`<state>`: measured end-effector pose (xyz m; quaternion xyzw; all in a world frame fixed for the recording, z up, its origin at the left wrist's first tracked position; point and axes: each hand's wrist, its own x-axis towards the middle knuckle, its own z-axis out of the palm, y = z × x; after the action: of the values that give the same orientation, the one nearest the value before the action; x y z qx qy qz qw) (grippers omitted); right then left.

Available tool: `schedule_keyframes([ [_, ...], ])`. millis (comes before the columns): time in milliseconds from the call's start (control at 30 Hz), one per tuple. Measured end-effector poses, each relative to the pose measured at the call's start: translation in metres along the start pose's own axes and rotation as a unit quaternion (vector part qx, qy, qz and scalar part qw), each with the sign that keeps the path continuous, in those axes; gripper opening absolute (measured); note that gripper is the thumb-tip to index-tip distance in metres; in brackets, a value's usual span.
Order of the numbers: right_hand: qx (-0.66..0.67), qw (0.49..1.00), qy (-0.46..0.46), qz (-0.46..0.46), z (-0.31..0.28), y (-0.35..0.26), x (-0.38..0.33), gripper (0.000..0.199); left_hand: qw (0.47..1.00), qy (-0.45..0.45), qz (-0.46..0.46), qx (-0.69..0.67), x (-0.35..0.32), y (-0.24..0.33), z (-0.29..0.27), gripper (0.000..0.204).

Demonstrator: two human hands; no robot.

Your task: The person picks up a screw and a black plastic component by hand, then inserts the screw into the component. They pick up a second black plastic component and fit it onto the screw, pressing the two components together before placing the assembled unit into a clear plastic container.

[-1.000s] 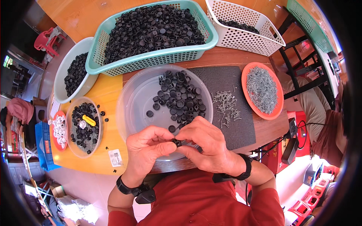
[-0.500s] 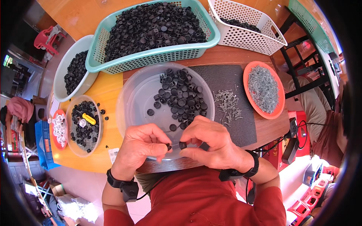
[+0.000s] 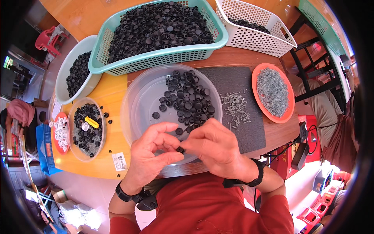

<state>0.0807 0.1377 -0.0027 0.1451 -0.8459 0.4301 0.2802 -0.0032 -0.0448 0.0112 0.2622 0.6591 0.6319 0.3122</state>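
Observation:
Over the near rim of a clear round plastic tub (image 3: 134, 95), my two hands meet at the fingertips. A small black plastic cap (image 3: 180, 149) shows between them. My left hand (image 3: 152, 154) pinches it with thumb and fingers. My right hand (image 3: 218, 146) is closed from above, its fingertips at the same piece; its own hold is partly hidden by the fingers. Loose black caps (image 3: 191, 97) lie heaped in the right half of the tub. To the right, small metal screws (image 3: 235, 109) lie scattered on a dark mat (image 3: 249, 136).
Behind the tub stands a green basket (image 3: 156, 62) full of black caps, beside a white basket (image 3: 257, 39). An orange plate (image 3: 286, 113) of screws lies right. Left are a pale bowl (image 3: 62, 84), a clear dish (image 3: 103, 136) with a yellow piece (image 3: 92, 122), and white parts (image 3: 61, 134).
My hands have come together; before, each held a black piece apart from the other. My left hand has shifted right, and my right fingers have moved left onto the cap.

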Motion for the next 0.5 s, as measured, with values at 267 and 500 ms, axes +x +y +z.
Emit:
schedule_keyframes([
  [267,0.026,0.998,0.041,-0.048,0.004,-0.007,-0.002,0.029,0.985,0.016,-0.018,-0.173,0.001,-0.006,0.007,0.04],
  [500,-0.052,0.992,0.101,-0.06,0.01,-0.011,-0.007,0.029,0.946,0.098,-0.009,-0.309,-0.003,-0.017,0.027,0.027],
])
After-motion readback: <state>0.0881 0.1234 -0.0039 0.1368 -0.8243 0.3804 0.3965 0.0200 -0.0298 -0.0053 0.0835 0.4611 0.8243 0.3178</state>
